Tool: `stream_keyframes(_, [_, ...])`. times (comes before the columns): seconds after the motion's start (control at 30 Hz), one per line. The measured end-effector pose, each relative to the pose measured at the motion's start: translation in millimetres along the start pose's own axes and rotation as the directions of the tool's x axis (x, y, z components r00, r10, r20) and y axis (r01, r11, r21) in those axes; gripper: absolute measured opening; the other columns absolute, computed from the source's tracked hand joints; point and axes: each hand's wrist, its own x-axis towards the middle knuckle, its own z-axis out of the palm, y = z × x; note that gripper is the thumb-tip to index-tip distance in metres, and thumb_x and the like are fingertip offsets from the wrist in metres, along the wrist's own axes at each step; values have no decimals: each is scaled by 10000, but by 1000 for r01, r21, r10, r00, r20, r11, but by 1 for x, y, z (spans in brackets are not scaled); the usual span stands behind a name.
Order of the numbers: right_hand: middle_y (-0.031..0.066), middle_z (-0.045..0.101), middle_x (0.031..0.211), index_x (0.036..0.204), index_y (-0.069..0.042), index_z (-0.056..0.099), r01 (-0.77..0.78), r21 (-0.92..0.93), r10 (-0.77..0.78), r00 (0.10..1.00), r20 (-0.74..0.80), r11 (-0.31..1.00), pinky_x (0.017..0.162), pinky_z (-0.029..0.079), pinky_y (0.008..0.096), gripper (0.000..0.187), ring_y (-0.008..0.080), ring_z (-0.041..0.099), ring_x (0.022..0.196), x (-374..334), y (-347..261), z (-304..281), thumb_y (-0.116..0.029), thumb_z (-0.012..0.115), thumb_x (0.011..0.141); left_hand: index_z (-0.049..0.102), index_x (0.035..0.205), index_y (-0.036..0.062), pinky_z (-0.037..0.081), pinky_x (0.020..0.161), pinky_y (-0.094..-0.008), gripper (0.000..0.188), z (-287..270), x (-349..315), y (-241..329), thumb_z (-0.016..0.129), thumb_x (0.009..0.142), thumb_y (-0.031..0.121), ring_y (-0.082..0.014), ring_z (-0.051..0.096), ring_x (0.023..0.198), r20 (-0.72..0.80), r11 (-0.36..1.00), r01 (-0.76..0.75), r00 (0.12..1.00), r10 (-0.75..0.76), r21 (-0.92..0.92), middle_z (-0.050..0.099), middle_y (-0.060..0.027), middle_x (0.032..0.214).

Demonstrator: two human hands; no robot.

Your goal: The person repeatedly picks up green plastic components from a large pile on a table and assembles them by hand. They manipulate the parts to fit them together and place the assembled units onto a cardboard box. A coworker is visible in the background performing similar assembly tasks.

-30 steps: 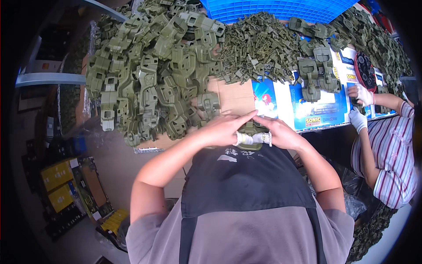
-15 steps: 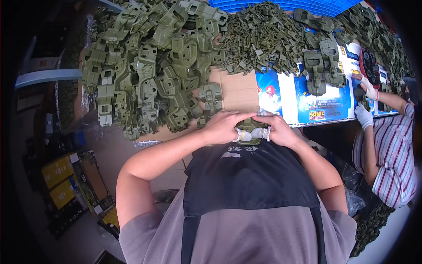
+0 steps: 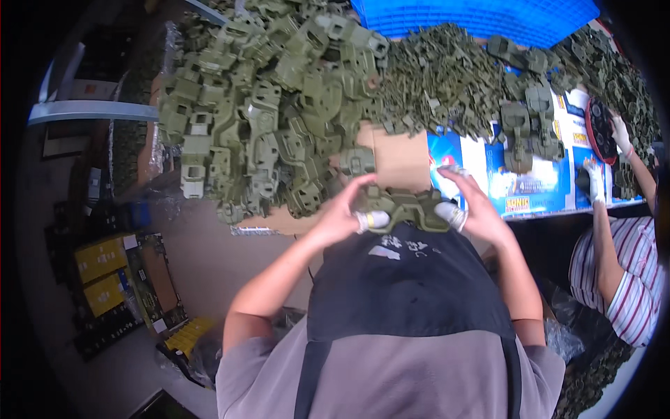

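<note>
An olive-green moulded plastic part (image 3: 406,207), wide with a raised middle, is at the table's near edge, just in front of my dark apron. My left hand (image 3: 343,215) grips its left end, with the white-taped thumb on the near side and the index finger stretched along the far side. At the other end, my right hand (image 3: 478,209) has its taped thumb against the part and its fingers reaching past the back. The undersides of both grips are hidden. Just beyond my left fingers lies another green part (image 3: 357,160) on the cardboard.
Large green parts (image 3: 262,133) are heaped at the left, small ones (image 3: 440,80) farther back. A blue crate (image 3: 481,17) stands behind. Printed cardboard (image 3: 530,178) covers the right side, where a co-worker's gloved hand (image 3: 597,183) is near a red-and-black part (image 3: 601,129).
My hands have moved apart from the middle toward the part's two ends, exposing it. The whole view has shifted slightly. The co-worker's far hand has moved onto the red-and-black part.
</note>
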Motion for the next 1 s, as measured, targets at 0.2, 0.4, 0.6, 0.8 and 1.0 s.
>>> stream_keyframes(0.2, [230, 527, 1024, 1325, -123, 335, 208, -31, -194, 951, 242, 978, 888, 410, 462, 650, 405, 507, 1020, 36, -46, 43, -164, 624, 744, 395, 1263, 52, 432, 911, -331, 684, 16, -8, 15, 721, 666, 123, -247, 519, 1129, -54, 959, -114, 990, 133, 260, 526, -159, 1201])
stream_keyframes(0.4, [177, 536, 1133, 1374, -170, 318, 320, 127, -345, 874, 342, 939, 855, 451, 405, 789, 342, 544, 1024, 43, -22, 20, -170, 704, 686, 419, 1292, 76, 459, 827, -354, 693, 24, -14, 33, 666, 645, 101, -271, 568, 1008, -39, 889, -157, 981, 192, 430, 558, -110, 1122])
stream_keyframes(0.6, [189, 556, 1056, 1344, -127, 380, 393, 70, -395, 919, 9, 917, 809, 456, 388, 715, 338, 554, 975, 30, -17, 15, -167, 692, 701, 274, 1373, 53, 362, 950, -379, 832, 24, -1, 53, 699, 663, 142, -306, 443, 1160, -53, 750, -408, 861, 505, 521, 421, -181, 1255])
stream_keyframes(0.8, [120, 263, 1422, 1381, -61, 272, 60, 705, 29, 993, -114, 707, 1046, 251, 414, 769, 273, 232, 1326, 12, -50, 12, -196, 692, 751, -23, 1428, 69, 216, 1056, -325, 963, 39, 23, 55, 665, 763, 174, -229, 265, 1316, -181, 880, -472, 871, 457, -50, 235, -177, 1439])
stream_keyframes(1.0, [157, 445, 1260, 1351, -156, 365, 387, 97, -392, 919, 41, 917, 964, 370, 386, 702, 337, 448, 1146, -7, -45, -30, -21, 612, 708, 394, 1325, 54, 358, 951, -388, 654, 39, 19, 53, 631, 785, 338, -337, 474, 1159, 188, 764, -492, 869, 457, 416, 481, -192, 1264])
